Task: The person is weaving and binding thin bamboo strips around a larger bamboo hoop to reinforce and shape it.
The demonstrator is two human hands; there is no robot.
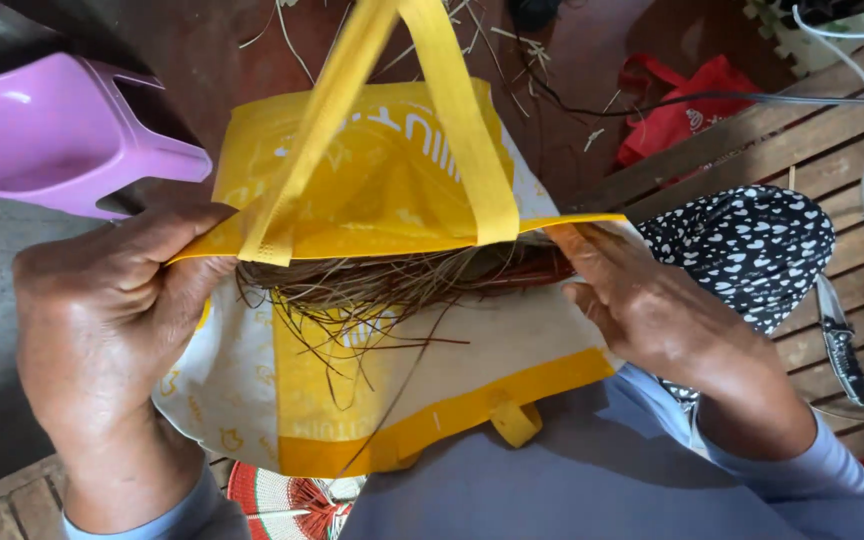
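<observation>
1 yellow bag [382, 190] lies across the person's lap, mouth held wide. 2 hands are on it, 1 at each end of the opening. The left hand [102, 320] is closed on the left end of the far rim, thumb on top, fingers curled under the fabric. The right hand [642, 300] pinches the right end of the same rim, fingers closed on the edge.

2 yellow straps show: 1 long handle [452, 110] rises from the far rim toward the camera in 2 bands, blurred near the top; 1 short loop [517, 422] sits on the near rim, lying flat.

Inside the mouth lies 1 bundle of thin brown fibres [392, 285], stretched from side to side, loose strands trailing over the pale inner lining. The strands are too many and too fine to count.

Around: 1 purple plastic stool [62, 130] at upper left, tipped on its side. 1 red bag [687, 105] at upper right, on the floor. 1 black cloth with white hearts [752, 245] just beside the right hand, on wooden slats [852, 150]. 1 dark-handled tool [842, 350] lies on the slats; its type is unclear. 1 red and white woven piece [277, 500] shows below the bag, partly hidden.
</observation>
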